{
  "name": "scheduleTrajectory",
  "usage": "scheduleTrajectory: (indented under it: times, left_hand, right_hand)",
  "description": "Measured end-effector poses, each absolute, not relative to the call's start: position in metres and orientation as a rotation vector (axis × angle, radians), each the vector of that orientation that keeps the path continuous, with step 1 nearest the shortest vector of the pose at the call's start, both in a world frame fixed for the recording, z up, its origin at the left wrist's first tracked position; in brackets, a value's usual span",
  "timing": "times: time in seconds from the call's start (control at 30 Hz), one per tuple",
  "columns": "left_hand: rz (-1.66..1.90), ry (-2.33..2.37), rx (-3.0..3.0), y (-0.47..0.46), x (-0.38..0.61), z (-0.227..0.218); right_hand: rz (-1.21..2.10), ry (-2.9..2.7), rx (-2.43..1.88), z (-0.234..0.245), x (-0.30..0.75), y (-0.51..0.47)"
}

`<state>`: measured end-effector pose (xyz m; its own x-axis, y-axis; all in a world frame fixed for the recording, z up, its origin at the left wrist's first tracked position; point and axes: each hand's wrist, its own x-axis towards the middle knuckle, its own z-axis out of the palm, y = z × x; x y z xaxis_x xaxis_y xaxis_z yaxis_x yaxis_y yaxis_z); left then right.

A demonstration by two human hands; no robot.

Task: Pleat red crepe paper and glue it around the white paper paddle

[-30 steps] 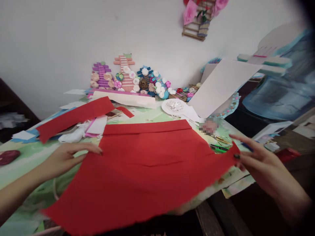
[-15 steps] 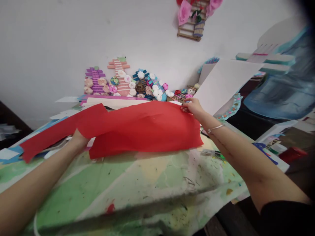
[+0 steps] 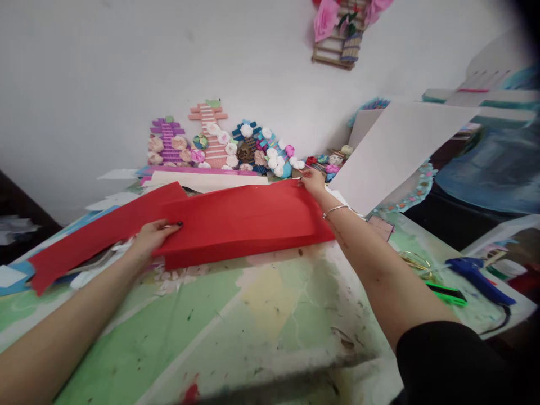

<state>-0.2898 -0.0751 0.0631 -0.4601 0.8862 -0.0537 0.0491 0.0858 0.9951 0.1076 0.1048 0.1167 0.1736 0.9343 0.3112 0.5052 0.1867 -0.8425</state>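
Note:
A large sheet of red paper [image 3: 248,214] lies across the back of the table, its near edge bent downward. My left hand [image 3: 154,236] pinches its left end, thumb on top and the other fingers partly hidden beneath. At the far right edge, my right hand [image 3: 313,181] grips the same sheet between thumb and fingers. A second, narrower strip of red paper [image 3: 105,230] with a ragged left end stretches out to the left, partly under the sheet and over a pile of papers.
Behind stand paper-flower crafts [image 3: 211,135] against the wall. A white board [image 3: 400,146] leans at the right. Nearer on that side are a blue glue gun [image 3: 481,278], a green cutter [image 3: 447,293] and a large water bottle [image 3: 489,174]. A stained green cloth [image 3: 236,320] covers the table.
The sheet has flattened and its near edge has folded under. My left hand has moved up, its thumb now on top. My right hand has shifted slightly left with the far edge.

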Motion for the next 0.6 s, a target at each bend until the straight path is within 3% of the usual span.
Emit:
scheduleTrajectory:
  times: [0.33, 0.6]
  left_hand:
    - [1.473, 1.353, 0.83, -0.088, -0.305, 0.057]
    - [1.261, 1.395, 0.881, -0.12, -0.303, 0.068]
  right_hand:
    - [0.558, -1.524, -1.61, 0.122, 0.198, 0.057]
    - [0.783, -1.789, -1.823, 0.087, 0.27, -0.032]
